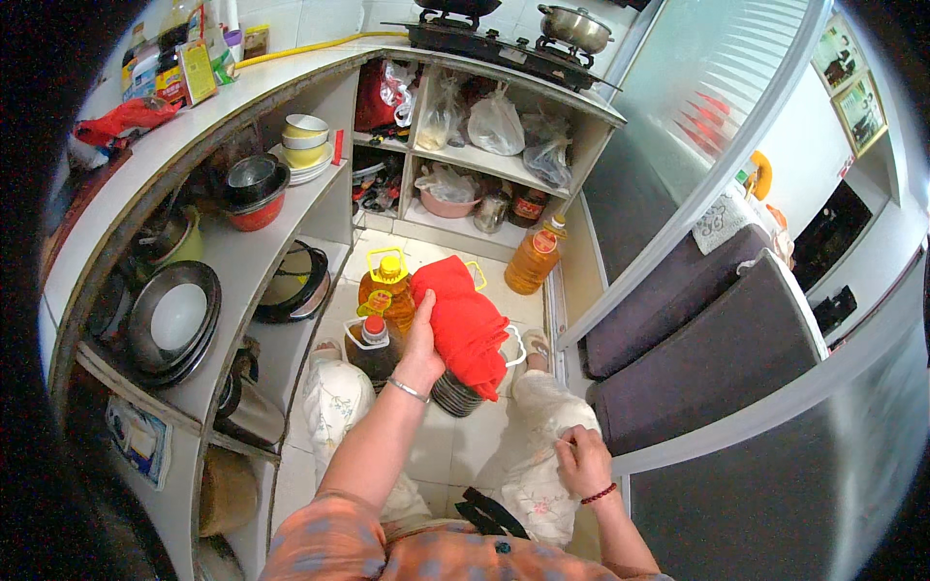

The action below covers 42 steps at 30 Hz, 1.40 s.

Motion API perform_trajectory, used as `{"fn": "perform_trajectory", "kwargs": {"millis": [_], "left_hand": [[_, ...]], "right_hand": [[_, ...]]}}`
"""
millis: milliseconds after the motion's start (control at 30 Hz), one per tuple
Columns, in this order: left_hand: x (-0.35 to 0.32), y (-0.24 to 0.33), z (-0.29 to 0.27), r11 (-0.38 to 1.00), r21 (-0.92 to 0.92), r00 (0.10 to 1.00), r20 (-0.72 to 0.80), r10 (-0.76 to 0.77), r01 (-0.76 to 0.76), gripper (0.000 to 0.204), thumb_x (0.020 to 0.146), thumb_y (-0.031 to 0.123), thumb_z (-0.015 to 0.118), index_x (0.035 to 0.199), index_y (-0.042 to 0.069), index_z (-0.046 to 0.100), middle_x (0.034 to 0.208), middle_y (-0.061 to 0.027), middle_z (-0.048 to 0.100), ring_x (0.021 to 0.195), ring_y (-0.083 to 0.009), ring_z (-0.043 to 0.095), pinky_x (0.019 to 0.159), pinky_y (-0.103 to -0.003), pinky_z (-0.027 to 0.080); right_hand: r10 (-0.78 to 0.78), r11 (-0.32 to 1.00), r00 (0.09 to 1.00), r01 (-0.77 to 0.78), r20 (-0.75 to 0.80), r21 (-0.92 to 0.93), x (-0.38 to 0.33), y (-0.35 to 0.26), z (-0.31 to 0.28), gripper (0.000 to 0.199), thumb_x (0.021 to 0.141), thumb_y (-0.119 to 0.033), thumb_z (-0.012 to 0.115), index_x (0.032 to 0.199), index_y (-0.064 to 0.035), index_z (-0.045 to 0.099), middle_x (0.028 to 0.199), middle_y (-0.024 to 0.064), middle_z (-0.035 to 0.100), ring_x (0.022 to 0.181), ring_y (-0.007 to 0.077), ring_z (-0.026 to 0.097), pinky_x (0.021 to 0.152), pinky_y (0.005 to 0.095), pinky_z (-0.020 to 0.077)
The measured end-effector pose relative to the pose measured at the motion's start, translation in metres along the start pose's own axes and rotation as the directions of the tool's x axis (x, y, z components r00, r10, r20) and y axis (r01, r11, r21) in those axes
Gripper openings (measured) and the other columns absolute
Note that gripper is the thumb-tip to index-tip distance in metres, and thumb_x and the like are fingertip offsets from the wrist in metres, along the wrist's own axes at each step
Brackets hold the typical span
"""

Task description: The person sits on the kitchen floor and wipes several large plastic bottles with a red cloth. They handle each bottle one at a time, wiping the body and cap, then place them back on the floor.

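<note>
My left hand is closed on the edge of a red cloth bundle, its thumb lying along the near side. The bundle hangs over the floor, and it is too folded to tell what, if anything, is inside. Below it shows a dark ribbed object, partly hidden, with a white handle at its right. Just left of the bundle stand a yellow-capped oil jug and a dark jug with a red cap. My right hand rests on my right knee with fingers curled; whatever they hold is hidden.
Another oil bottle stands by the sliding glass door frame. Open shelves on the left carry pans, bowls and pots. Above the far shelves with plastic bags sits a gas stove with a steel pot.
</note>
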<state>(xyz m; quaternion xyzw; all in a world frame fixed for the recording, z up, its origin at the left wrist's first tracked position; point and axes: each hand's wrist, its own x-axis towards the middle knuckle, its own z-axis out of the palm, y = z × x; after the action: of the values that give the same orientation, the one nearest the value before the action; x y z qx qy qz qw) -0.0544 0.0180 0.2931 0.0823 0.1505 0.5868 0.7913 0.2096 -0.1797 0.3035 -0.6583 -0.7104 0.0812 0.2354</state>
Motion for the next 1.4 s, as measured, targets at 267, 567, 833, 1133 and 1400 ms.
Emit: {"fn": "perform_trajectory", "kwargs": {"millis": [267, 567, 833, 1133, 1400], "left_hand": [[-0.005, 0.003, 0.014, 1.0, -0.009, 1.0, 0.002, -0.008, 0.008, 0.062, 0.09, 0.052, 0.055, 0.133, 0.007, 0.045, 0.131, -0.012, 0.054, 0.117, -0.0286, 0.054, 0.101, -0.047, 0.043], [-0.009, 0.003, 0.0, 0.98, 0.198, 1.0, -0.002, -0.014, 0.014, 0.061, 0.093, 0.05, 0.05, 0.134, 0.006, 0.043, 0.133, -0.011, 0.052, 0.121, -0.0266, 0.051, 0.105, -0.046, 0.039], [-0.062, -0.046, -0.005, 0.719, 0.692, 0.991, 0.032, -0.128, 0.07, 0.054, 0.098, 0.045, 0.043, 0.137, 0.008, 0.04, 0.137, -0.0059, 0.047, 0.125, -0.0204, 0.046, 0.106, -0.041, 0.035], [-0.106, -0.04, -0.013, 0.466, 0.843, 0.95, -0.151, -0.272, 0.268, 0.048, 0.094, 0.041, 0.053, 0.132, 0.011, 0.048, 0.125, -0.0035, 0.054, 0.113, -0.017, 0.052, 0.093, -0.039, 0.043], [-0.056, -0.038, -0.053, 0.833, 0.5, 0.96, -0.256, -0.118, 0.236, 0.03, 0.093, 0.03, 0.054, 0.114, 0.008, 0.057, 0.107, -0.0074, 0.064, 0.099, -0.0194, 0.06, 0.086, -0.036, 0.049]], "right_hand": [[-0.113, 0.992, 0.778, 0.053, 0.617, 0.115, -0.007, 0.02, 0.031, 0.017, 0.086, -0.024, 0.06, 0.089, -0.0072, 0.057, 0.079, 0.0133, 0.064, 0.072, 0.0317, 0.062, 0.063, 0.0407, 0.0478], [-0.157, 0.921, 0.871, -0.041, 0.465, 0.387, 0.033, 0.001, 0.065, 0.027, 0.087, -0.031, 0.058, 0.093, -0.0048, 0.06, 0.084, 0.0162, 0.064, 0.078, 0.0347, 0.061, 0.071, 0.0435, 0.0479], [-0.134, 0.834, 0.99, 0.14, -0.051, 0.533, 0.072, -0.06, 0.066, 0.084, 0.077, -0.037, 0.074, 0.142, -0.0062, 0.03, 0.138, 0.0231, 0.04, 0.127, 0.0372, 0.041, 0.107, 0.0428, 0.033], [0.013, 0.141, 0.951, -0.307, 0.308, 0.941, 0.059, -0.042, 0.116, 0.066, 0.085, -0.015, 0.067, 0.141, -0.0094, 0.033, 0.12, 0.0081, 0.055, 0.106, 0.0156, 0.055, 0.09, 0.031, 0.0472], [0.249, 0.149, 0.896, -0.411, 0.368, 0.899, 0.053, -0.004, 0.08, 0.064, 0.083, -0.014, 0.07, 0.138, -0.0101, 0.039, 0.116, 0.0074, 0.058, 0.098, 0.016, 0.059, 0.082, 0.0328, 0.0513]]}}
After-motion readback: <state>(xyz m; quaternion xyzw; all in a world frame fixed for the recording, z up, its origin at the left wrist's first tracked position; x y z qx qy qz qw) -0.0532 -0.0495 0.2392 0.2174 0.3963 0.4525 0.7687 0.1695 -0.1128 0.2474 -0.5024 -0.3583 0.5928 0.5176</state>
